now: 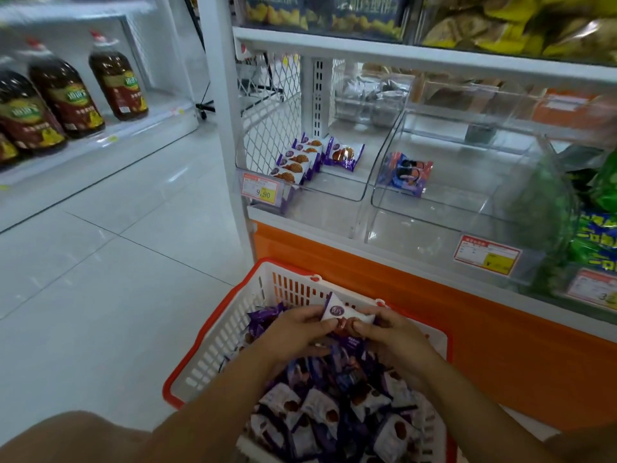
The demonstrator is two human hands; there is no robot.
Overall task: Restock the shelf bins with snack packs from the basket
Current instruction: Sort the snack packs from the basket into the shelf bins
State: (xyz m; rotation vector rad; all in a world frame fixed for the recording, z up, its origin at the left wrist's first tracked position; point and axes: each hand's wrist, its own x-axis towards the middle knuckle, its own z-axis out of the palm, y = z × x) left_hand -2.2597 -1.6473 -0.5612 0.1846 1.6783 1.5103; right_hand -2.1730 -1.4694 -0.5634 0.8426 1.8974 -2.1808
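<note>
We are leaning over the basket (213, 342), which is sitting on the floor just in front of the shelf and holding a heap of purple-and-white packs, and we are holding one snack pack (337, 312) just above that heap. Our left hand (300, 324) is curling its fingers round the pack's left end with the thumb pressing on top. Our right hand (389, 324) is pinching the right end in the same way. Neither hand is spread open, and we cannot tell whether further packs are tucked under the palms. The pack's purple logo looks like that on the waffle packs (297, 158) lying in a short row at the left side of the left bin (334, 192). We are therefore judging that bin to be the target, not the middle bin (467, 195), where a single blue pack (405, 173) is lying. To do this step well, we are aiming to grip lightly so the contents are not getting crushed, turn the printed face upward and lift clear of the basket rim. We are then setting the pack flat beside the row, not dropping it over the clear front lip.
</note>
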